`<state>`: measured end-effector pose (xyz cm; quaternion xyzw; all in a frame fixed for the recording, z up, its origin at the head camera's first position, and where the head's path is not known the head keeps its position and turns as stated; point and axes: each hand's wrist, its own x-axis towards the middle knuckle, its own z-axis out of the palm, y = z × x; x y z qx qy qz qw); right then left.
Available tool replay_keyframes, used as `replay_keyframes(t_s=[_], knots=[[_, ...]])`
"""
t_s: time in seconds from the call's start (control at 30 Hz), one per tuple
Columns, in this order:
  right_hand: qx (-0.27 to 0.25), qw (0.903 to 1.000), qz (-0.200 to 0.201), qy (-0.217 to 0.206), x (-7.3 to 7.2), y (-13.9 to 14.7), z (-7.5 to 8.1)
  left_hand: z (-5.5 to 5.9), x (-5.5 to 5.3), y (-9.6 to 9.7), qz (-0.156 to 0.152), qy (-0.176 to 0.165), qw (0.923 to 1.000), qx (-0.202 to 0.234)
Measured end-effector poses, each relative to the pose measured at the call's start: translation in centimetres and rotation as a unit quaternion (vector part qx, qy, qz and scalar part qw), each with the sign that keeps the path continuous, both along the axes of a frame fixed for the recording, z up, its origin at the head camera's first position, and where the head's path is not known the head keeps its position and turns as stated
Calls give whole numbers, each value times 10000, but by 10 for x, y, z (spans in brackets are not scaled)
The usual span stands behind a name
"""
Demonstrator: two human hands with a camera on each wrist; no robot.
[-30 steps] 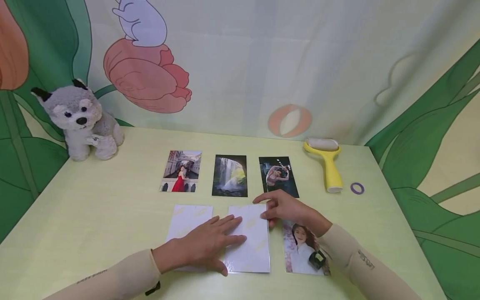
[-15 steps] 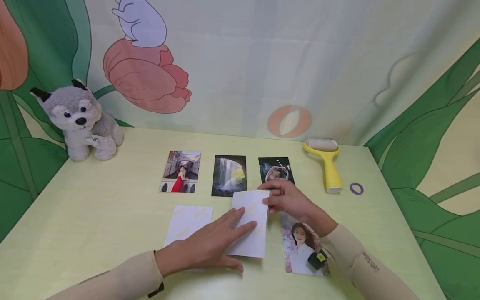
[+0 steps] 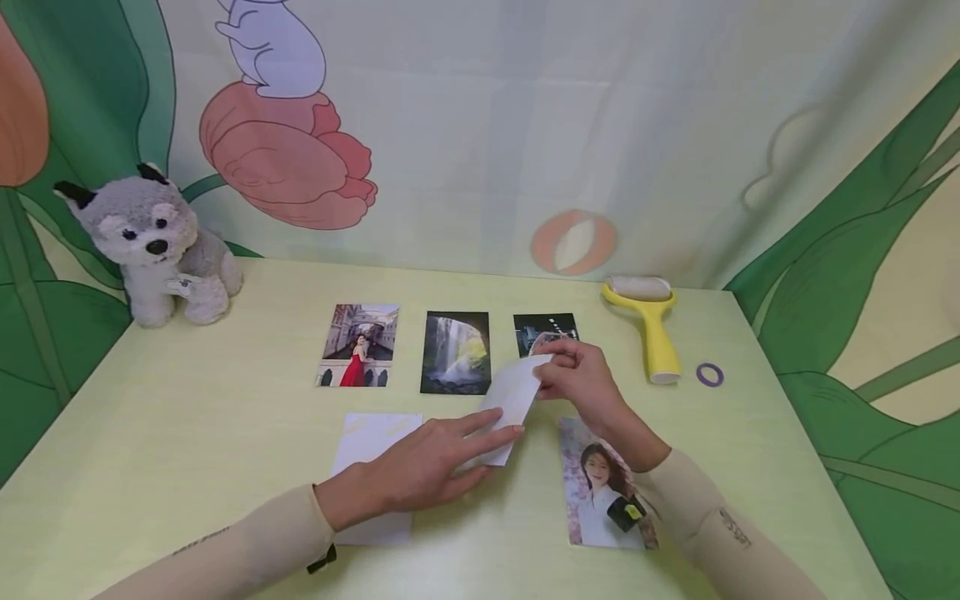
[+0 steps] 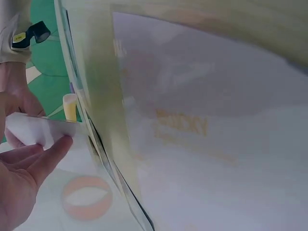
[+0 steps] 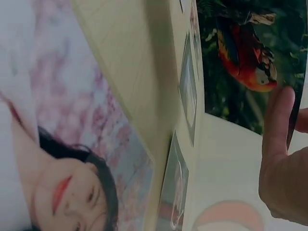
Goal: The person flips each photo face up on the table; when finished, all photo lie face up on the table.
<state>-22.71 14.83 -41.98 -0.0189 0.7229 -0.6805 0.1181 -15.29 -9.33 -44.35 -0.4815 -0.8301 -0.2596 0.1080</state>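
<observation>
A photo print with a white back (image 3: 512,390) is raised off the table, tilted and slightly bent. Its picture side, a red parrot among dark leaves (image 5: 240,53), shows in the right wrist view. My right hand (image 3: 588,387) pinches it by the upper right corner, thumb on the picture side there. My left hand (image 3: 427,462) has its fingers stretched out, their tips against the white back. Below the left hand lies another face-down print (image 3: 378,437), white with faint yellow lettering, partly hidden by that hand. A portrait photo (image 3: 596,492) lies face up beneath my right forearm.
Farther back lie a red-dress photo (image 3: 358,346), a waterfall photo (image 3: 454,354) and a dark photo (image 3: 536,329) partly covered by my right hand. A yellow-handled roller (image 3: 656,333) and purple ring (image 3: 709,374) sit at right; a plush dog (image 3: 161,246) sits back left.
The face-down print has come up off the table in my right hand, moving away and tilting. My left hand has followed it slightly to the right, fingers staying on its back.
</observation>
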Motion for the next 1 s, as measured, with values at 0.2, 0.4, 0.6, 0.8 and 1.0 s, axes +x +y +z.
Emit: replay_keyframes(t_s=[0.2,0.4,0.6,0.8,1.0], knots=[[291,9976,-536,322,-1,-4,4,2,-4,-4,164,-641,9938,890],[577,9896,-988,869,0,-7,3,6,-8,-6,591,-1562,9720,1652],[569,9837,-993,1385,2,-13,-5,10,-13,-8,1001,-2337,9385,2334],[777,9770,-1061,1676,3,-18,-12,11,-18,-8,1395,-2330,9221,2756],[1445,9685,-1118,1693,5,-16,-16,10,-20,-9,1728,-2379,9050,3075]])
